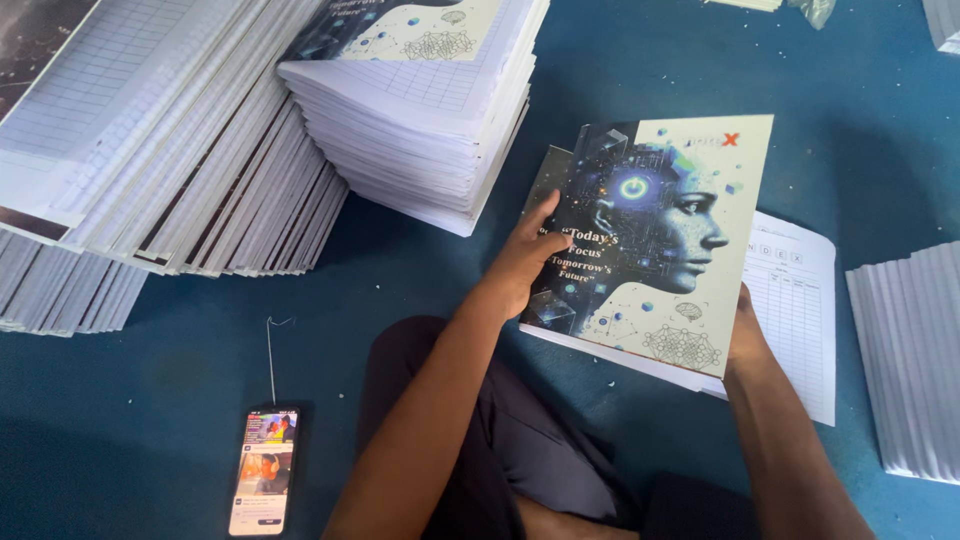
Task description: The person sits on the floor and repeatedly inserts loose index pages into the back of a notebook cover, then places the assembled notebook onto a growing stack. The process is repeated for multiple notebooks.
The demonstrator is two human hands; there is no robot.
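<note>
The person holds a glossy printed notebook cover [665, 235], pale cream with a blue digital profile illustration, tilted slightly and lying on top of a thin block of white ruled pages over the blue floor [640, 80]. The left hand [525, 262] grips the cover's left edge: its thumb reaches up along the edge and lies on the printed face, while the other fingers curl under the cover and are hidden, so the cover sits pinched between thumb above and fingers below. The right hand [745, 335] is at the lower right corner of the cover, mostly tucked behind it; whether its fingers are spread or pressed together cannot be told, only that the hand touches the corner from below. A white printed sheet with a ruled table [800, 320] sticks out from under the cover to the right. Just beyond the cover stands 1 tall stack of white ruled page blocks topped with the same cover [430, 110], and left of it a slanted, fanned pile of similar white page blocks [170, 160]. Another stack of white pages [910, 360] lies at the right edge. A smartphone with a lit screen [264, 470] rests on the floor near the person's dark-trousered knee [520, 440], well apart from both hands.
</note>
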